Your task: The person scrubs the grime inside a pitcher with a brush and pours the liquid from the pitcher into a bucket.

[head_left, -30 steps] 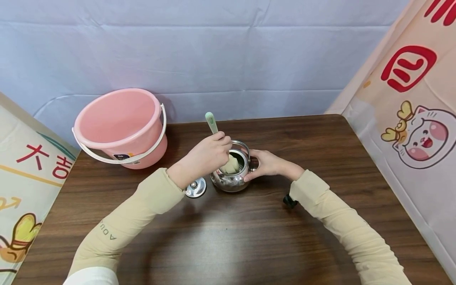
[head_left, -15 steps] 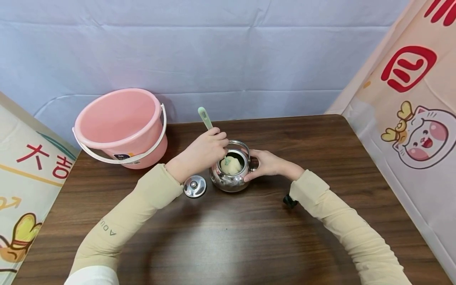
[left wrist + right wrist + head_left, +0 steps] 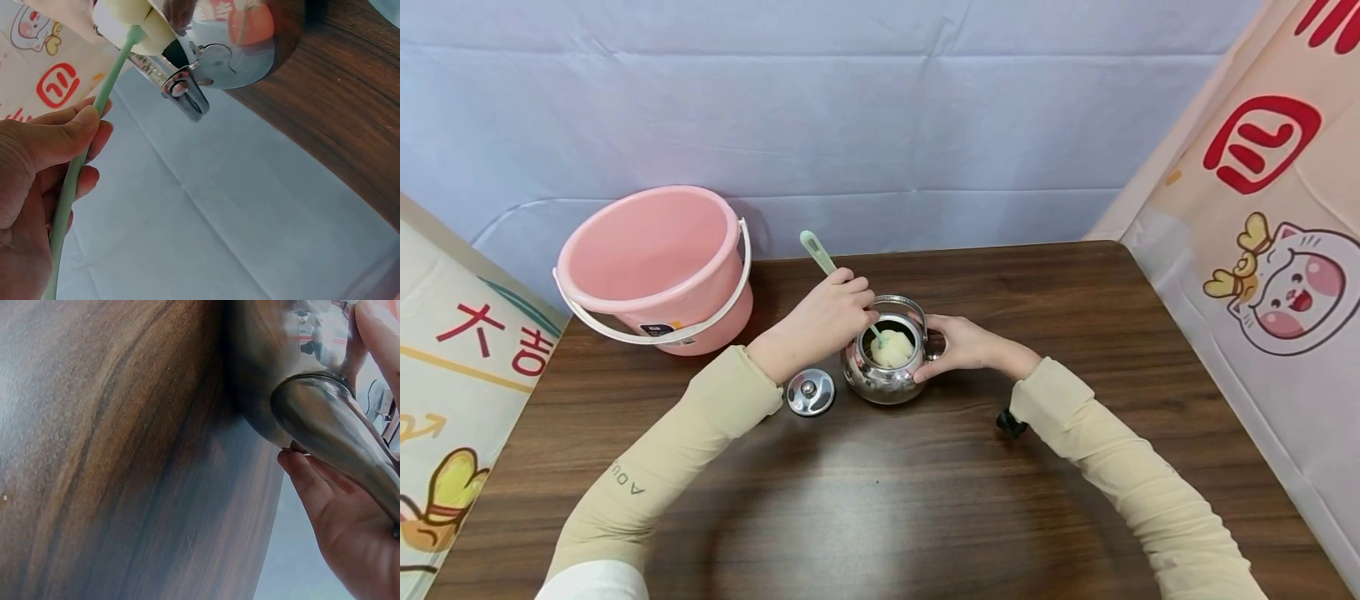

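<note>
A small shiny metal teapot [image 3: 880, 385] stands on the wooden table with its top uncovered and its loop handle raised. My left hand [image 3: 826, 323] pinches the slim pale green handle [image 3: 111, 78] of a sponge brush between thumb and fingers. The brush's cream sponge head [image 3: 893, 348] sits in the teapot's opening, with its lower part hidden inside. On the other side, my right hand [image 3: 964, 343] grips the teapot, thumb and fingers on either side of the spout [image 3: 334, 419]. The round metal lid [image 3: 810, 393] lies on the table left of the teapot.
A pink bucket [image 3: 718, 312] with a white handle stands at the back left of the table [image 3: 1060, 517]. Behind the table hangs a pale cloth [image 3: 1000, 125], with printed cloths at both sides. A small black object [image 3: 1011, 423] shows by the right cuff.
The top of the brush handle has swung left, and my left hand has shifted slightly left. The sponge head has turned and shifted in the opening. My right hand and the teapot stay in place.
</note>
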`<state>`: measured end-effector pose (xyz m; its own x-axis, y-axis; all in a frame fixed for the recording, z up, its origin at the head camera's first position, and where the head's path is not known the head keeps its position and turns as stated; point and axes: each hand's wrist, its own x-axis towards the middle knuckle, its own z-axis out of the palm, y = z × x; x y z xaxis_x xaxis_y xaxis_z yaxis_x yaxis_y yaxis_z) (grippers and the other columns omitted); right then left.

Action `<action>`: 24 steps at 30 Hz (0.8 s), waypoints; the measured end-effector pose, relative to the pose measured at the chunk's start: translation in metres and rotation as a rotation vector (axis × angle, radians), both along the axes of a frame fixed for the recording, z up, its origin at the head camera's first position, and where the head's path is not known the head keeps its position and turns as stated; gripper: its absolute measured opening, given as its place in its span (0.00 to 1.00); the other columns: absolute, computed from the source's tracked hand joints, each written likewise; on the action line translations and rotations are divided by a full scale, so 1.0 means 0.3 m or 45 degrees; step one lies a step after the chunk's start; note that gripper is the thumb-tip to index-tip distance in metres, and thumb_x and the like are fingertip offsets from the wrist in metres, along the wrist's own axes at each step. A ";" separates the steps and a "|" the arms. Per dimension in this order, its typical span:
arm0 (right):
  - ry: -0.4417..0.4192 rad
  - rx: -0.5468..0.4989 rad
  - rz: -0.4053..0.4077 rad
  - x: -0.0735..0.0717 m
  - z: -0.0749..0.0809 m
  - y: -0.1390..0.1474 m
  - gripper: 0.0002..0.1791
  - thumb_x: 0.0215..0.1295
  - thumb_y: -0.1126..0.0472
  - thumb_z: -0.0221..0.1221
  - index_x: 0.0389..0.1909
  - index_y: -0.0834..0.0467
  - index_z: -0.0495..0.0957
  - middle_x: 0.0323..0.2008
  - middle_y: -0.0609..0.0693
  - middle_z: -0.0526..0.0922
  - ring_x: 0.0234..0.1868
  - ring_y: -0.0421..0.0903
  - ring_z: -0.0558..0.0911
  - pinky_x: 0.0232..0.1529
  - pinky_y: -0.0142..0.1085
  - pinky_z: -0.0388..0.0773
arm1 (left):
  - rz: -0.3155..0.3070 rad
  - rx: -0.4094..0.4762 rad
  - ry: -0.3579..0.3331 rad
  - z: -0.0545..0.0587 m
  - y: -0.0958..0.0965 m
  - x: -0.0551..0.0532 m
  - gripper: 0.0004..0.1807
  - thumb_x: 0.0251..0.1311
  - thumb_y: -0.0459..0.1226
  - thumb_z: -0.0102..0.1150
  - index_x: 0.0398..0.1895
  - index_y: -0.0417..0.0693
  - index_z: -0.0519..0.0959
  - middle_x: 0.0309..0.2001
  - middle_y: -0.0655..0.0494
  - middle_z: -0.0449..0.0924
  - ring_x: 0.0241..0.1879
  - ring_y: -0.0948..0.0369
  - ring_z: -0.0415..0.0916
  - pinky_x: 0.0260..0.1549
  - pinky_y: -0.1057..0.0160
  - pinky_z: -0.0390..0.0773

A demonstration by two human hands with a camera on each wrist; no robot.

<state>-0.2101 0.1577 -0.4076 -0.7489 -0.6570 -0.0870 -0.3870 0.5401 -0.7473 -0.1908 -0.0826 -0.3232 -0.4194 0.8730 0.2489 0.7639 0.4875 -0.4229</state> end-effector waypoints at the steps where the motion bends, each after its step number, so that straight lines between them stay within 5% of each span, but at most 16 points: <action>1: 0.001 -0.003 0.003 0.000 -0.001 0.000 0.48 0.40 0.46 0.70 0.62 0.62 0.63 0.56 0.58 0.71 0.55 0.53 0.73 0.52 0.43 0.71 | 0.004 0.007 -0.004 -0.001 0.000 0.001 0.05 0.51 0.35 0.60 0.26 0.52 0.84 0.26 0.59 0.76 0.33 0.58 0.68 0.39 0.60 0.61; 12: -0.057 0.028 -0.025 -0.003 0.000 -0.002 0.47 0.41 0.48 0.71 0.63 0.59 0.63 0.56 0.55 0.70 0.56 0.51 0.73 0.54 0.41 0.70 | 0.088 0.059 0.052 -0.029 0.009 0.017 0.06 0.49 0.33 0.62 0.30 0.52 0.84 0.27 0.58 0.75 0.33 0.58 0.67 0.37 0.62 0.60; 24: -0.030 0.044 -0.022 -0.004 0.000 -0.004 0.46 0.41 0.48 0.71 0.62 0.60 0.63 0.56 0.56 0.71 0.55 0.50 0.73 0.53 0.41 0.70 | 0.016 0.088 0.223 -0.055 0.021 0.032 0.06 0.52 0.33 0.57 0.21 0.48 0.81 0.25 0.55 0.75 0.30 0.57 0.64 0.35 0.62 0.61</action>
<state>-0.2113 0.1566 -0.4075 -0.7577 -0.6401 -0.1271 -0.3597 0.5721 -0.7371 -0.1811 -0.0765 -0.3397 -0.3752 0.8465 0.3778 0.6754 0.5288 -0.5141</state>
